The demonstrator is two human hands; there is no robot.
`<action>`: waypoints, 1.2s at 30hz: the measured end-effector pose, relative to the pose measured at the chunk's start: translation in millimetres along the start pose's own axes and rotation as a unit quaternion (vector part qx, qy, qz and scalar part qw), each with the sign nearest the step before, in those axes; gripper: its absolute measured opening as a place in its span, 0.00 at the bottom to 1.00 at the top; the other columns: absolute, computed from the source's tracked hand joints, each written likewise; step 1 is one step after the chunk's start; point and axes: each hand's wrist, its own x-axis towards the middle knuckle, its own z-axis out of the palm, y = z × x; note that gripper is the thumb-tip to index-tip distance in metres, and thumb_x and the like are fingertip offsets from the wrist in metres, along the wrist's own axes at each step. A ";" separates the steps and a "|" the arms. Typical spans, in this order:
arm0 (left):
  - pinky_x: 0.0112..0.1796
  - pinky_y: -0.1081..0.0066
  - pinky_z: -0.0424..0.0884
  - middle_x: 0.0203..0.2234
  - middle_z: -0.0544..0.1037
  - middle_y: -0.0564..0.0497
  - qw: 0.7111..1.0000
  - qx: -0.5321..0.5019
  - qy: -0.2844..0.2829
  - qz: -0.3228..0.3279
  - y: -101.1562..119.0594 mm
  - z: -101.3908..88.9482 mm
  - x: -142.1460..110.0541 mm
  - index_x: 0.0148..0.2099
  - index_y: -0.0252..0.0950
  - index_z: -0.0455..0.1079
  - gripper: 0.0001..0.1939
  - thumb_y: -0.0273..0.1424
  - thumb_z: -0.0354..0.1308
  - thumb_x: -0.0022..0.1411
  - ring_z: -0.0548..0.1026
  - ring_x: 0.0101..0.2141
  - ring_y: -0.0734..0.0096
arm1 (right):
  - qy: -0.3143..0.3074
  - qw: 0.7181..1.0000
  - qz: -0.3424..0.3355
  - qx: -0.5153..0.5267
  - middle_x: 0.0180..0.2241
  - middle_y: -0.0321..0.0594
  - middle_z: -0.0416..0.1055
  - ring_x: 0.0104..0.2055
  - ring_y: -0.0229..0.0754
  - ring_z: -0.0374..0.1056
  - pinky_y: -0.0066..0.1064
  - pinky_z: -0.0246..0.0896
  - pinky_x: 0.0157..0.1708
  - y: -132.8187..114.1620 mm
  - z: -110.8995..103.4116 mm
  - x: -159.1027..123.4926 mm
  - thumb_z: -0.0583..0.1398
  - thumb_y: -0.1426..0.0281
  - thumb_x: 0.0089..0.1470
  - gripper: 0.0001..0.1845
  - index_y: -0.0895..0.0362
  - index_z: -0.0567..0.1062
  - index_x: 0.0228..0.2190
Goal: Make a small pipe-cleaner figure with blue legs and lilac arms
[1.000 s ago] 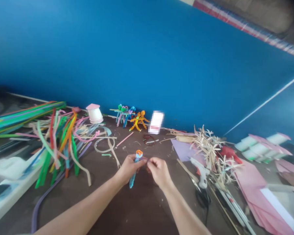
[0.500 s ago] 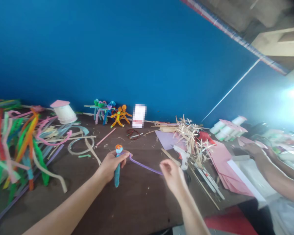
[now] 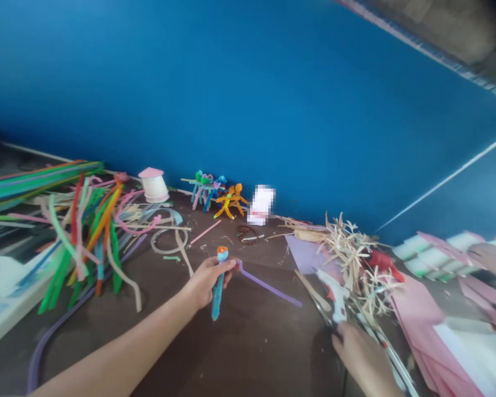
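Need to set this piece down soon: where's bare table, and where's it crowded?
The widest bare stretch of table lies below the purple pipe cleaner, between the left hand, holding the blue pipe cleaner, and the right hand. Crowded: the pipe cleaner pile on the left; the straw, glue gun and pink paper on the right.

Right hand [image 3: 359,361] has left the purple pipe cleaner [image 3: 268,289]; it's beside the glue gun [image 3: 334,295].

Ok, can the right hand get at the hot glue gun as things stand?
Probably yes: the right hand sits just below the hot glue gun, and nothing clearly blocks the way between them. The dried straw strands crowd only its far side.
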 end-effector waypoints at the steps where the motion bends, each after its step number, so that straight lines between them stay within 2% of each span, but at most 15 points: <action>1: 0.15 0.79 0.54 0.21 0.72 0.52 1.000 0.001 0.000 0.000 0.6 0.1 0.0 0.29 0.30 0.70 0.11 0.32 0.61 0.43 0.60 0.15 0.84 | -0.006 1.000 -0.011 0.001 0.28 0.45 0.72 0.32 0.49 0.70 0.32 0.55 0.27 0.9 -2.8 1.6 0.53 0.71 0.47 0.08 0.55 0.71 0.23; 4: 0.15 0.79 0.53 0.18 0.71 0.53 0.999 0.026 -0.008 0.017 2.7 0.2 -0.4 0.26 0.30 0.69 0.10 0.33 0.62 0.43 0.58 0.14 0.85 | -0.015 0.997 -0.036 0.065 0.21 0.40 0.71 0.27 0.46 0.68 0.31 0.54 0.25 3.2 -7.6 6.1 0.54 0.71 0.43 0.07 0.54 0.69 0.17; 6: 0.15 0.79 0.52 0.16 0.70 0.54 0.999 0.044 -0.014 0.027 4.1 -0.2 -0.7 0.25 0.30 0.69 0.10 0.33 0.61 0.44 0.57 0.14 0.85 | -0.030 0.982 -0.056 0.180 0.19 0.38 0.70 0.25 0.43 0.66 0.29 0.53 0.24 5.1 -8.2 8.1 0.56 0.69 0.41 0.07 0.55 0.68 0.15; 7: 0.15 0.79 0.52 0.16 0.69 0.54 0.998 0.049 -0.017 0.026 4.7 -0.6 -0.8 0.25 0.30 0.69 0.09 0.33 0.61 0.44 0.57 0.14 0.85 | -0.044 0.964 -0.061 0.254 0.19 0.37 0.70 0.23 0.41 0.65 0.27 0.52 0.22 6.2 -8.2 8.5 0.56 0.68 0.40 0.07 0.55 0.68 0.15; 10: 0.15 0.79 0.51 0.17 0.70 0.54 0.998 0.045 -0.028 0.017 5.2 -1.9 -0.5 0.28 0.31 0.69 0.09 0.32 0.59 0.45 0.58 0.14 0.84 | -0.115 0.872 -0.033 0.475 0.25 0.39 0.71 0.17 0.34 0.58 0.24 0.47 0.16 7.9 -10.3 6.5 0.58 0.61 0.40 0.11 0.56 0.71 0.22; 13: 0.14 0.79 0.52 0.19 0.71 0.53 0.998 0.048 -0.044 0.007 4.0 -2.7 -0.2 0.28 0.31 0.68 0.08 0.32 0.58 0.46 0.59 0.14 0.83 | -0.157 0.770 -0.022 0.618 0.26 0.41 0.70 0.17 0.32 0.54 0.23 0.44 0.14 1.3 -18.5 1.8 0.60 0.54 0.37 0.20 0.56 0.71 0.28; 14: 0.14 0.79 0.52 0.19 0.71 0.53 0.997 0.054 -0.050 0.008 3.5 -2.6 -0.4 0.27 0.32 0.67 0.08 0.32 0.57 0.46 0.59 0.14 0.83 | -0.156 0.750 -0.038 0.642 0.24 0.40 0.68 0.17 0.32 0.54 0.23 0.45 0.14 -3.6 -22.6 0.7 0.60 0.52 0.36 0.22 0.57 0.70 0.28; 15: 0.14 0.79 0.52 0.19 0.71 0.52 0.996 0.062 -0.056 0.012 3.1 -2.4 -0.9 0.27 0.32 0.66 0.08 0.32 0.57 0.46 0.60 0.14 0.83 | -0.153 0.744 -0.057 0.648 0.22 0.39 0.66 0.18 0.33 0.54 0.23 0.47 0.15 -9.6 -27.1 0.1 0.60 0.51 0.36 0.23 0.57 0.70 0.27; 17: 0.14 0.79 0.53 0.18 0.70 0.54 0.994 0.082 -0.068 0.025 2.9 -1.6 -2.4 0.27 0.33 0.64 0.08 0.33 0.57 0.46 0.59 0.14 0.82 | -0.141 0.763 -0.107 0.621 0.21 0.37 0.64 0.19 0.33 0.55 0.24 0.50 0.17 -23.7 -36.7 0.9 0.59 0.50 0.37 0.24 0.58 0.70 0.26; 18: 0.14 0.79 0.53 0.16 0.69 0.55 0.992 0.095 -0.071 0.032 3.2 -1.2 -3.3 0.27 0.34 0.64 0.08 0.33 0.56 0.47 0.58 0.14 0.82 | -0.137 0.785 -0.132 0.589 0.21 0.36 0.64 0.20 0.33 0.56 0.25 0.52 0.19 -31.0 -41.5 2.4 0.60 0.51 0.37 0.22 0.58 0.69 0.26; 20: 0.14 0.79 0.53 0.14 0.66 0.58 0.989 0.122 -0.072 0.039 4.2 -0.6 -4.9 0.27 0.34 0.63 0.07 0.33 0.56 0.47 0.57 0.13 0.82 | -0.145 0.829 -0.186 0.508 0.21 0.33 0.64 0.22 0.33 0.57 0.24 0.53 0.22 -44.0 -50.0 7.0 0.62 0.57 0.38 0.17 0.58 0.69 0.25; 22: 0.14 0.80 0.52 0.12 0.62 0.59 0.986 0.142 -0.071 0.042 5.6 -0.4 -5.8 0.27 0.35 0.63 0.07 0.33 0.56 0.47 0.56 0.13 0.82 | -0.165 0.851 -0.220 0.448 0.21 0.31 0.64 0.22 0.32 0.57 0.22 0.51 0.22 -54.1 -56.2 12.7 0.62 0.62 0.39 0.13 0.58 0.69 0.25; 25: 0.14 0.80 0.49 0.10 0.59 0.61 0.984 0.156 -0.070 0.048 7.2 -1.0 -5.7 0.27 0.36 0.62 0.07 0.33 0.56 0.47 0.55 0.13 0.82 | -0.182 0.866 -0.231 0.404 0.19 0.32 0.67 0.20 0.31 0.58 0.21 0.48 0.19 -64.4 -61.3 20.4 0.62 0.64 0.40 0.11 0.58 0.70 0.24; 32: 0.15 0.79 0.50 0.11 0.59 0.60 0.980 0.187 -0.048 0.057 7.1 -2.1 -4.8 0.27 0.35 0.64 0.10 0.35 0.59 0.44 0.57 0.13 0.81 | -0.127 0.904 -0.233 0.336 0.19 0.34 0.71 0.20 0.33 0.62 0.21 0.47 0.16 -76.0 -67.7 29.2 0.63 0.62 0.38 0.12 0.58 0.72 0.22; 36: 0.15 0.80 0.50 0.11 0.60 0.60 0.979 0.194 -0.043 0.051 5.3 -1.0 -5.2 0.27 0.35 0.65 0.10 0.35 0.59 0.44 0.56 0.14 0.82 | -0.123 0.909 -0.236 0.322 0.19 0.34 0.71 0.20 0.33 0.62 0.21 0.48 0.16 -78.3 -69.2 31.1 0.62 0.60 0.38 0.12 0.57 0.72 0.22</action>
